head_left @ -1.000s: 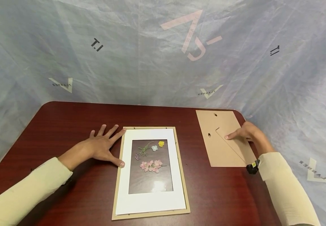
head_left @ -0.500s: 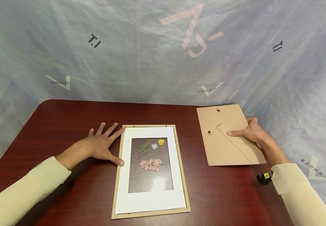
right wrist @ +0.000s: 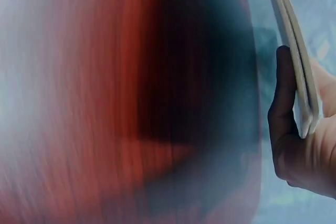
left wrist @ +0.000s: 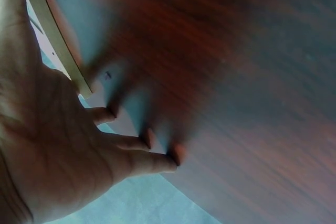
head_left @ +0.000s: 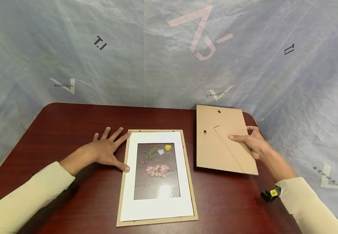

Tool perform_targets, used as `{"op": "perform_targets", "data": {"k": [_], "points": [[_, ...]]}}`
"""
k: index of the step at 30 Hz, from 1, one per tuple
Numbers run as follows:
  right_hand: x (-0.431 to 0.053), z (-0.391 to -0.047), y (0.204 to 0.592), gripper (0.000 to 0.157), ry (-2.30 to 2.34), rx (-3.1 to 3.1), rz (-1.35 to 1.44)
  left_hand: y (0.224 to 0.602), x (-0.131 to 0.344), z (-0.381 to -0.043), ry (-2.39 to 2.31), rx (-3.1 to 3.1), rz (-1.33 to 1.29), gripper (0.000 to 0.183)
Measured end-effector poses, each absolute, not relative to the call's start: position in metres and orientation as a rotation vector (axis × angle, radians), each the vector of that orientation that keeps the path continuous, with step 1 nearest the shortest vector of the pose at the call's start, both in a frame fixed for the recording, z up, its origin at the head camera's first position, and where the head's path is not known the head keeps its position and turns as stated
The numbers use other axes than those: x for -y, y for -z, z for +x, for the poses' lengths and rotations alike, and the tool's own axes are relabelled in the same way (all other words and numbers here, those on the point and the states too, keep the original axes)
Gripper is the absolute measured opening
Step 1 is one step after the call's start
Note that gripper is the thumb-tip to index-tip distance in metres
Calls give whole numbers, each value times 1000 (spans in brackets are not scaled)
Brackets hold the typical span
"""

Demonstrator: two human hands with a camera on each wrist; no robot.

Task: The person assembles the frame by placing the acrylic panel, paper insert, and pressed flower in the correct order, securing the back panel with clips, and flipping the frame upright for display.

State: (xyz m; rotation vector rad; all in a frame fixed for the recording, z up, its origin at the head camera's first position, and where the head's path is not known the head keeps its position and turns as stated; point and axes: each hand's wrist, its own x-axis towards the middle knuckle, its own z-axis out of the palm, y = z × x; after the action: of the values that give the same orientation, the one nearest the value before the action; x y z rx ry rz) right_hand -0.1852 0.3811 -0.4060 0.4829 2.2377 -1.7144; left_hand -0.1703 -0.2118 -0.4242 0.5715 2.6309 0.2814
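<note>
A picture frame [head_left: 157,223] lies on the table with a white mat [head_left: 157,209] inside it. Pink pressed flowers [head_left: 157,171], a yellow flower [head_left: 168,148], a pale blue flower [head_left: 160,152] and a green sprig [head_left: 149,154] show in the mat's window. My left hand [head_left: 105,151] has its fingers spread, thumb and index touching the frame's left edge. My right hand [head_left: 253,143] grips the right edge of a tan frame backing board [head_left: 224,149], thumb on its face. In the right wrist view, fingers [right wrist: 285,82] wrap behind the raised backing board [right wrist: 296,51].
The dark red wooden table [head_left: 78,120] ends at a grey printed sheet [head_left: 145,65] hanging behind and on both sides. Two small hanging rings and a stand flap [head_left: 236,154] are on the backing board. Its shadow falls on the table.
My right hand has taken the backing board up off the table, tilted it and carried it to the left. My left hand has stayed by the frame.
</note>
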Motion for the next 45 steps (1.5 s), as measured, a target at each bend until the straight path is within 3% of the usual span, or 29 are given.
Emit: {"op": "perform_targets", "data": {"k": [6,25,35,45], "points": [[-340,-173,405,80,1896,-2091,428,424,211,-170,-292,-2631,573,151],[-207,-135,406,93,1977,-1962,367,418,218,-170,-321,-2592,581,147],[-170,-123,418,128,2000,-1989,249,416,222,-172,-386,-2534,593,159],[-148,-108,424,132,2024,-1990,218,416,223,-172,-382,-2547,590,162]]}}
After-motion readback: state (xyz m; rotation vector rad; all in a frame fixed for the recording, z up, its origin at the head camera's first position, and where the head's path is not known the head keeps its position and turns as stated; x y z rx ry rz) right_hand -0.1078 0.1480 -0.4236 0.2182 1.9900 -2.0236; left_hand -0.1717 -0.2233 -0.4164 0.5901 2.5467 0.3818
